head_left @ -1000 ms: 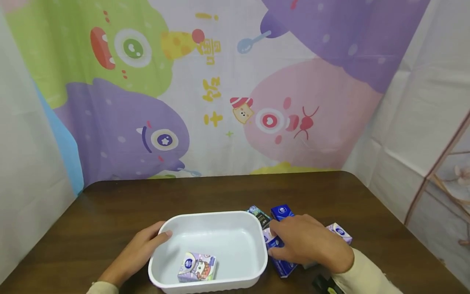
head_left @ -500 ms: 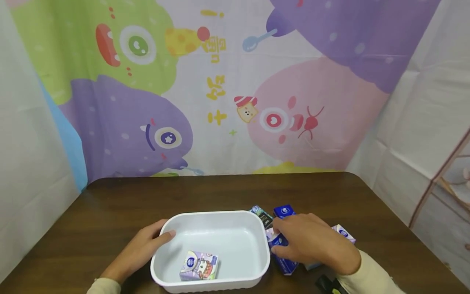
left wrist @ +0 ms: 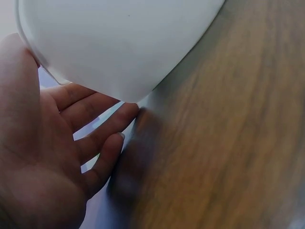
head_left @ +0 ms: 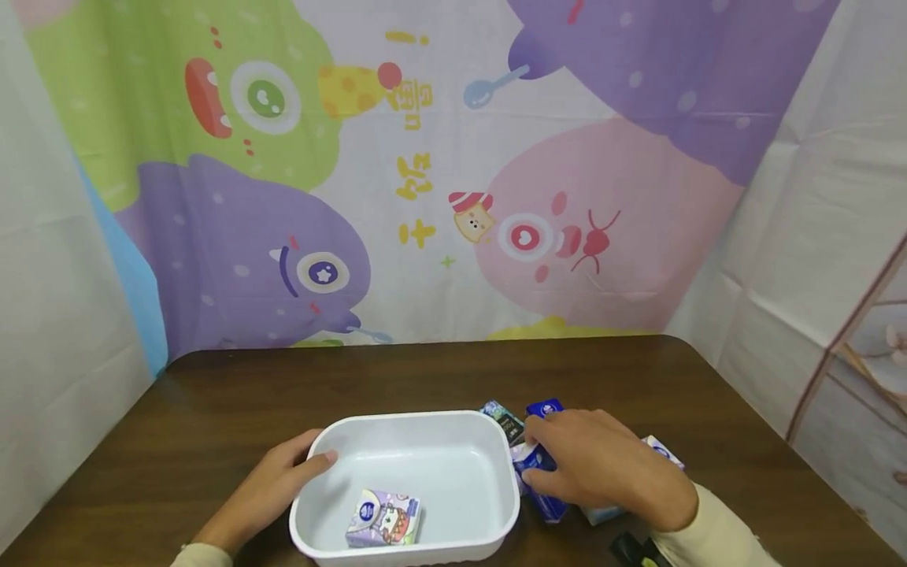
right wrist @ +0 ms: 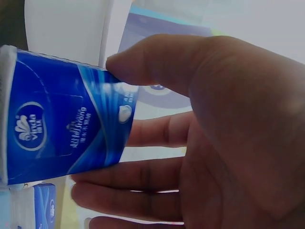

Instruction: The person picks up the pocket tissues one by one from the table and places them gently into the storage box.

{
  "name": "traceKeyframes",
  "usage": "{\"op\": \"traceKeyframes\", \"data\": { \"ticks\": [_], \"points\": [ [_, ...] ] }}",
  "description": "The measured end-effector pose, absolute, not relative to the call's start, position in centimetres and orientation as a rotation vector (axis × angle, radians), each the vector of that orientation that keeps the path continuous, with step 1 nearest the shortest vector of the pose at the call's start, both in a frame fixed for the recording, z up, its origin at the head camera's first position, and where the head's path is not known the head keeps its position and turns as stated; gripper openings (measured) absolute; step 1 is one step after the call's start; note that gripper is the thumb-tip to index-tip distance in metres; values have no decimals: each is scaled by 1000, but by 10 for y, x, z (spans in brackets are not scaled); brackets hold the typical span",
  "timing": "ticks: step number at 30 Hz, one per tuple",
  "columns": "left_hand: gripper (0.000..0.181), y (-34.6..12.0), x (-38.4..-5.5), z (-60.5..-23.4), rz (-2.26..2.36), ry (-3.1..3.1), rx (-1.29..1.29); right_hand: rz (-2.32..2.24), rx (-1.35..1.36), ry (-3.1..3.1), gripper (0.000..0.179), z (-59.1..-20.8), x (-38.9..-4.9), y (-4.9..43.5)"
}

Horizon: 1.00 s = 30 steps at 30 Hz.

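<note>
Barely shifted since the earlier frame, the blue Vinda pack (right wrist: 57,119) is pinched between the right hand's (head_left: 595,461) thumb and fingers, just beside the white basin (head_left: 453,480). Its long axis leads away from the palm, logo end outermost. One lilac pack (head_left: 385,520) lies inside the basin; the left hand (head_left: 276,475) grips the rim, thumb over it, on the desk (head_left: 234,394).

Blue pack (right wrist: 71,114): "Vinda", "strong"; backdrop (head_left: 442,173): yellow Chinese characters (head_left: 415,175), exclamation mark (head_left: 407,37)

The left hand (head_left: 279,476) grips, thumb (head_left: 313,468) parted from gently bent fingers (left wrist: 107,128). The right hand (head_left: 602,465) pinches, thumb opposing fingers, its back upward.
</note>
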<state>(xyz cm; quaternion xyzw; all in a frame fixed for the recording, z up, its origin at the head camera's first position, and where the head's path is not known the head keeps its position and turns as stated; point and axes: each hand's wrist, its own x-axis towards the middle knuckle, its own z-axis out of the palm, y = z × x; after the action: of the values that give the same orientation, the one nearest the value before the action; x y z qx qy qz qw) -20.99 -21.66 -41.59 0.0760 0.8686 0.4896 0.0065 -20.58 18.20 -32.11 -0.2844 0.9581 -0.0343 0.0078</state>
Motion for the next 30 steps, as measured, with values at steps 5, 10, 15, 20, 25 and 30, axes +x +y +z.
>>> {"op": "traceKeyframes", "data": {
  "ticks": [5,10,15,20,25,30],
  "points": [
    [43,-218,-209,-417,1539,2708,227,-108,-893,3013,34,-320,-206,179],
    [44,-218,-210,-418,1524,2726,217,-80,-915,3053,35,-320,-206,177],
    [44,-219,-210,-417,1517,2737,236,-82,-988,3090,33,-322,-206,178],
    [44,-220,-211,-417,1496,2744,246,-95,-1013,3089,36,-324,-206,177],
    [43,-220,-211,-417,1500,2731,263,-105,-964,3055,41,-324,-206,175],
    [42,-220,-210,-417,1499,2746,252,-93,-986,3057,46,-325,-206,174]
  ]
}}
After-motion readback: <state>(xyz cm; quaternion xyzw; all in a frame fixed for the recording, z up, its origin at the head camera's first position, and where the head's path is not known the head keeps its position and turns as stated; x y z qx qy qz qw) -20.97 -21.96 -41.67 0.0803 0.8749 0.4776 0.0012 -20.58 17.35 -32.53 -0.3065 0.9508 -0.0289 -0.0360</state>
